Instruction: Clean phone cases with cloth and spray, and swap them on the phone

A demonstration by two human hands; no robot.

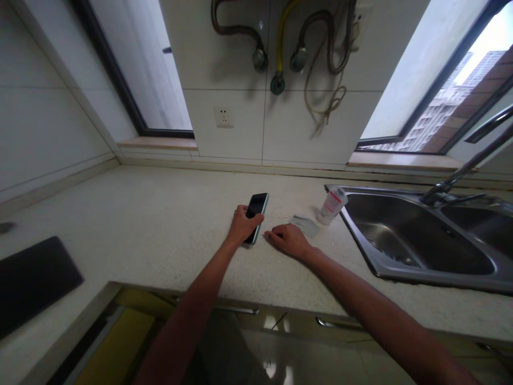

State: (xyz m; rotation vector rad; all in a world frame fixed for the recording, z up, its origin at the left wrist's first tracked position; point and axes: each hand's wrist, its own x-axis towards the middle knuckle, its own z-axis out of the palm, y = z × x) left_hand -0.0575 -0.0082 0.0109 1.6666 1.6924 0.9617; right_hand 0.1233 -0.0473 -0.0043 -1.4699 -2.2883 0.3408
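Note:
A dark smartphone point(257, 207) with a pale green edge is tilted up off the speckled countertop point(160, 224), and my left hand point(241, 225) grips its lower end with fingers wrapped round it. My right hand point(289, 240) rests on the counter just right of the phone, fingers curled and pressing down near the phone's bottom corner; I cannot make out anything in them. A small grey cloth or packet point(305, 223) lies just beyond my right hand.
A white tube with a red label point(332, 206) stands beside the steel sink point(404, 267), whose tap point(460, 174) reaches over it. A black flat panel point(32, 280) sits at the left. Hoses point(280, 48) and a wall socket point(223, 116) hang on the back wall.

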